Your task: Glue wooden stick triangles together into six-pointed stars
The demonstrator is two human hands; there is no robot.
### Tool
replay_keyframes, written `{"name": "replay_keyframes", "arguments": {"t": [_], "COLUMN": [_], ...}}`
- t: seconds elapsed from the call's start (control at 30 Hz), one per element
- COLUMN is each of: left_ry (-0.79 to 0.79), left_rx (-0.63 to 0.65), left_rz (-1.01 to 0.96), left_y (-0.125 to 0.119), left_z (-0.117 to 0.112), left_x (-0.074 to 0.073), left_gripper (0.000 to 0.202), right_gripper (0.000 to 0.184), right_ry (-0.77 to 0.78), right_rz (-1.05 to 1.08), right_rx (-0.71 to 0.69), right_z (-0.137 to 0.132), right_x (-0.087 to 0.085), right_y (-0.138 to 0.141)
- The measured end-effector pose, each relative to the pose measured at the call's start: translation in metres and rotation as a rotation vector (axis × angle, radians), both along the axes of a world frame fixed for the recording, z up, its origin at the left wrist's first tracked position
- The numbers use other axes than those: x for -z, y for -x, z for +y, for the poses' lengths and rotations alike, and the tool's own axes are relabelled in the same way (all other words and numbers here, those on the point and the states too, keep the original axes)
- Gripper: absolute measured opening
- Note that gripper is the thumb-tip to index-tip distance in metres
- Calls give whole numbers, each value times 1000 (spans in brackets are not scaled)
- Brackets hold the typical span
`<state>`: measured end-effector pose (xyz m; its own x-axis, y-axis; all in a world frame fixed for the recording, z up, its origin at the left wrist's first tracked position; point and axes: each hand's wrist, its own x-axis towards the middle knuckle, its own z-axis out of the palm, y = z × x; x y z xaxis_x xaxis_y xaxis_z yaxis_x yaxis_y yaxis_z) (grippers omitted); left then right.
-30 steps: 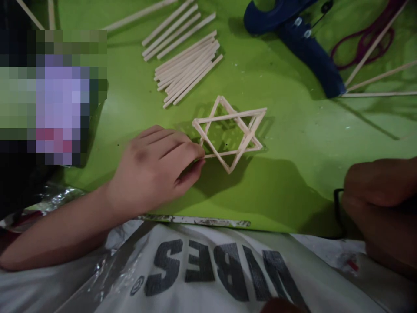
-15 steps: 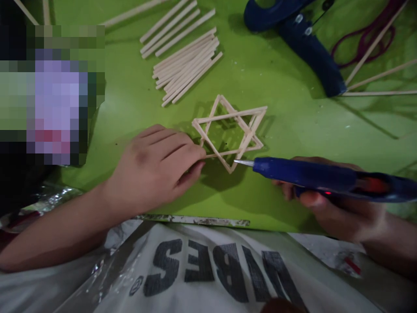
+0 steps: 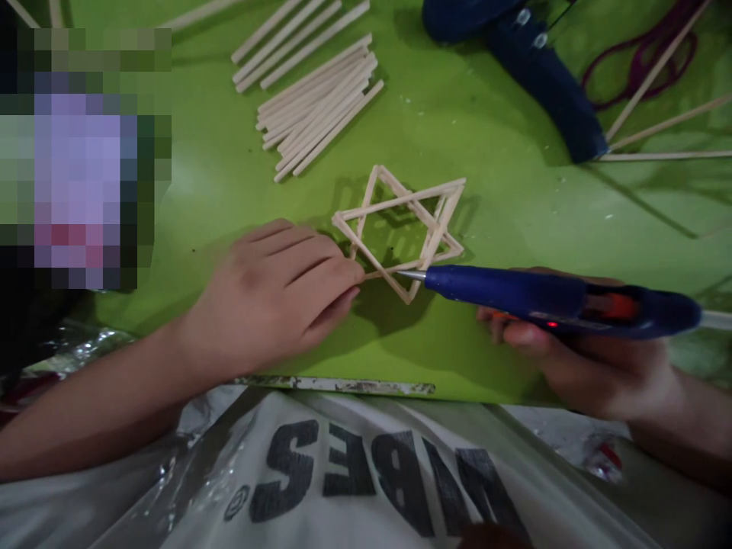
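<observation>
1. Clock reads from the wooden star [image 3: 400, 200], which lies mid tabletop [image 3: 497, 152]: two overlapping stick triangles, one partly over the other.
2. Left hand [image 3: 280, 286] at 8 o'clock, thumb and finger pinched on the star's lower-left corner.
3. Right hand [image 3: 595, 374] at 4 o'clock, wrapped around the blue glue gun [image 3: 503, 293].
4. Metal nozzle [image 3: 412, 274] points to 9 o'clock, tip at the star's lower side, close to a stick crossing; touching or just above, can't tell.
5. Glue gun holds a pale glue stick [image 3: 714, 319], tail end poking out of the back. Red light on the body lit. Orange part shows inside the body's opening.
6. 11 o'clock: loose pile of short sticks [image 3: 323, 110], slanted; just beyond it, four more sticks [image 3: 286, 49] spread apart.
7. Between 1 and 2 o'clock: dark blue tool [image 3: 537, 88], partly cut off by the frame.
8. 2 o'clock: purple scissors [image 3: 639, 80], handle loops showing; long sticks fan out nearby from the blue tool's lower end.
9. 4 to 5 o'clock, low: clear plastic [image 3: 600, 457], red bit in or behind it, can't tell.
10. 6 o'clock: white shirt [image 3: 320, 526], dark letters.
</observation>
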<state>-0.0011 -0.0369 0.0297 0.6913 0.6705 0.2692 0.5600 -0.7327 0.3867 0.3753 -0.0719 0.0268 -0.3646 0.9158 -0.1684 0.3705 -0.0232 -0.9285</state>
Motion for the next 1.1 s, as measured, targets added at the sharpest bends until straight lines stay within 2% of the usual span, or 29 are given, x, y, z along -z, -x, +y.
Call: {"name": "replay_keyframes", "arguments": {"t": [0.1,0.17,0.3,0.53,0.67,1.1], "left_ry": [-10,-18,-40,-40,-18,-39], "left_rx": [2,6,5,27,2,12], "left_rz": [28,33,16,-7,35,-33], "left_y": [0,0,0,1,0,-1], "left_z": [0,0,2,4,3,2], "left_x": [0,0,1,0,-2,3], "left_gripper": [15,13,13,12,17,11], "right_gripper": [22,24,24,15,15,16], "right_ry": [-71,-110,-104,-161,-178,-234], "right_rz": [-12,-19,-29,-96,-110,-94], "right_rx": [-80,-84,-110,-70,-51,-47], "right_z": [2,4,4,0,0,0], "right_x": [-5,-7,-7,-1,-1,2], "right_y": [6,8,8,5,7,7]}}
